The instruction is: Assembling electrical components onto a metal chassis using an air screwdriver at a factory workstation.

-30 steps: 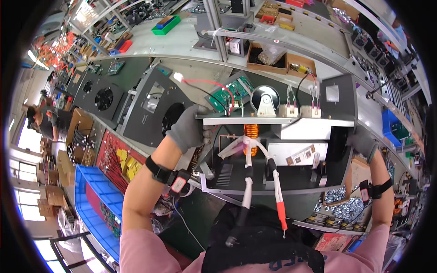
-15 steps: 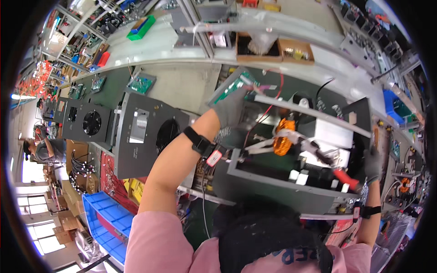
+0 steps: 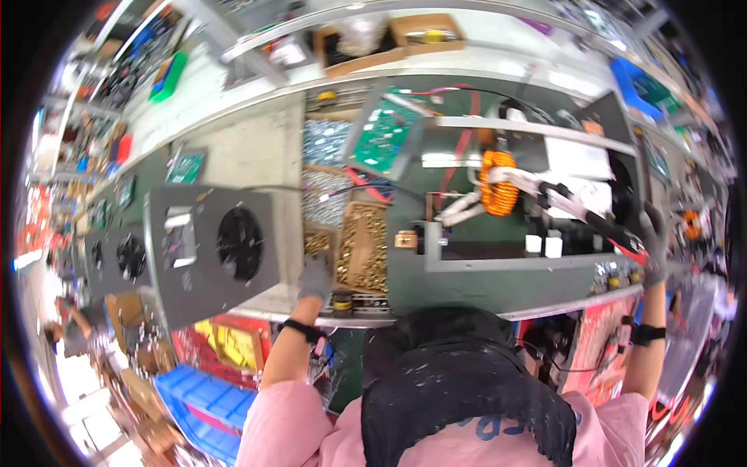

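Note:
My left hand [image 3: 314, 279], in a grey glove, reaches into a small compartment of brass-coloured fasteners [image 3: 317, 240]; its fingertips are blurred among them. Beside it, a longer cardboard box [image 3: 362, 247] holds more small brass parts. My right hand [image 3: 654, 243], gloved too, is at the right end of an open grey metal chassis [image 3: 506, 265]; how its fingers close is unclear. Close to that hand lies the red end [image 3: 629, 251] of a thick black cable. Inside the chassis are an orange-wound coil [image 3: 498, 183] and white-sleeved leads [image 3: 461, 210].
A green circuit board [image 3: 383, 138] leans at the chassis's left, behind bins of silvery screws [image 3: 327, 194]. Grey housings with black fans [image 3: 240, 244] stand at left. Blue crates [image 3: 204, 405] sit below the bench edge. Cardboard boxes [image 3: 426, 35] line the back shelf. Another person is at far left.
My left hand has moved from the chassis's far left corner, back and leftward to the brass fasteners. The cable's red end is now nearer my right hand. The view has shifted.

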A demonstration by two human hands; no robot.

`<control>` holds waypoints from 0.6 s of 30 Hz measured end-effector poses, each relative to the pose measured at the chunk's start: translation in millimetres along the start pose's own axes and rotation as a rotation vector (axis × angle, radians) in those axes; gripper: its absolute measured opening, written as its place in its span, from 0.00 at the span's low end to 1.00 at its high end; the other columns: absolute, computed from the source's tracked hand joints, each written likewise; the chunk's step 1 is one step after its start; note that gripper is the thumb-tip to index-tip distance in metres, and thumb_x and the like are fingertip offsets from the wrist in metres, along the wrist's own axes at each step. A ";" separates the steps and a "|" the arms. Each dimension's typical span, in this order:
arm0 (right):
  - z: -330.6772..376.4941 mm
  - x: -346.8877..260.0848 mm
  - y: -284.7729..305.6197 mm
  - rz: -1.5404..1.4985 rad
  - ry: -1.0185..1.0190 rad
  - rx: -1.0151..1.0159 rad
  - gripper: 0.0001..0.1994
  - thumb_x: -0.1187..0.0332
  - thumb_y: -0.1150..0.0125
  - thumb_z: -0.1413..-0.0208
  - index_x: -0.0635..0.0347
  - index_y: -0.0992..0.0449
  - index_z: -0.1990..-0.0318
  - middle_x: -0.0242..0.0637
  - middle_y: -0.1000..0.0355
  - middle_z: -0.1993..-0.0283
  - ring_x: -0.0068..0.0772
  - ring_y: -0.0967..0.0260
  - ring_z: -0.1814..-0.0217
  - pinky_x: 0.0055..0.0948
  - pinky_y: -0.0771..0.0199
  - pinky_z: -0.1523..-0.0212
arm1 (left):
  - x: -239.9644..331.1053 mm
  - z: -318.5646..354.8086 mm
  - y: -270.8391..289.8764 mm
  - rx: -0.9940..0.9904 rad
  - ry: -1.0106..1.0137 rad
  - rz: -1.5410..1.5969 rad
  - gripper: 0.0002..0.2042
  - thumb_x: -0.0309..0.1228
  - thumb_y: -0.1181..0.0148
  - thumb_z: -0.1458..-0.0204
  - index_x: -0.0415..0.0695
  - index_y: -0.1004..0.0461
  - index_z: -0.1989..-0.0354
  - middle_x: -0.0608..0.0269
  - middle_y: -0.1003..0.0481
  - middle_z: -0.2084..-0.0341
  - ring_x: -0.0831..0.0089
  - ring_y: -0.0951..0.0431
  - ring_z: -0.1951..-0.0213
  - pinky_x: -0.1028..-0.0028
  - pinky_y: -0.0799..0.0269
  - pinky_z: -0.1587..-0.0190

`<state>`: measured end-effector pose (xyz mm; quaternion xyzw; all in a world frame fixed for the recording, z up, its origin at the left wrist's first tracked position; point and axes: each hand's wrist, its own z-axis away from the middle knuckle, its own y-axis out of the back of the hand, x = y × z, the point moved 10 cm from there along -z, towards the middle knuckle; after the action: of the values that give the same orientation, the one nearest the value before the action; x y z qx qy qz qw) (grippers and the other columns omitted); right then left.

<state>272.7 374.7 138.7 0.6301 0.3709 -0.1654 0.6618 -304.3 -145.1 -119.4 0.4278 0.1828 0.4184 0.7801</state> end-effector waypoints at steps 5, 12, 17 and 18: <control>91.2 3.5 5.8 -0.134 -0.229 0.193 0.15 0.67 0.41 0.44 0.60 0.27 0.50 0.31 0.27 0.59 0.22 0.34 0.59 0.24 0.32 0.56 | 20.8 14.9 28.5 0.082 -0.148 0.162 0.18 0.34 0.43 0.52 0.45 0.29 0.52 0.46 0.29 0.55 0.49 0.28 0.53 0.58 0.31 0.52; 250.5 121.0 5.1 -0.205 -0.500 0.172 0.15 0.66 0.42 0.45 0.62 0.26 0.52 0.39 0.26 0.64 0.26 0.30 0.63 0.24 0.30 0.60 | 18.0 -5.5 30.8 0.145 -0.109 0.229 0.11 0.21 0.52 0.53 0.39 0.27 0.61 0.50 0.23 0.63 0.57 0.23 0.61 0.66 0.31 0.59; 324.2 238.3 16.4 -0.507 -0.977 0.315 0.22 0.64 0.43 0.45 0.59 0.37 0.43 0.41 0.27 0.65 0.30 0.30 0.75 0.30 0.29 0.75 | 8.9 -17.3 32.4 0.188 -0.034 0.139 0.15 0.16 0.52 0.57 0.39 0.25 0.60 0.51 0.22 0.66 0.61 0.23 0.64 0.69 0.31 0.61; 342.3 264.1 21.7 -0.521 -1.131 0.414 0.26 0.63 0.43 0.46 0.56 0.42 0.40 0.43 0.27 0.66 0.33 0.31 0.77 0.33 0.30 0.77 | -19.3 -27.1 26.5 0.207 -0.022 0.239 0.15 0.18 0.50 0.57 0.40 0.25 0.60 0.51 0.22 0.66 0.60 0.22 0.64 0.68 0.31 0.61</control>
<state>561.3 116.1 -54.3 0.4499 0.0668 -0.6939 0.5582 -346.1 -139.2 -114.4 0.5293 0.1643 0.4823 0.6784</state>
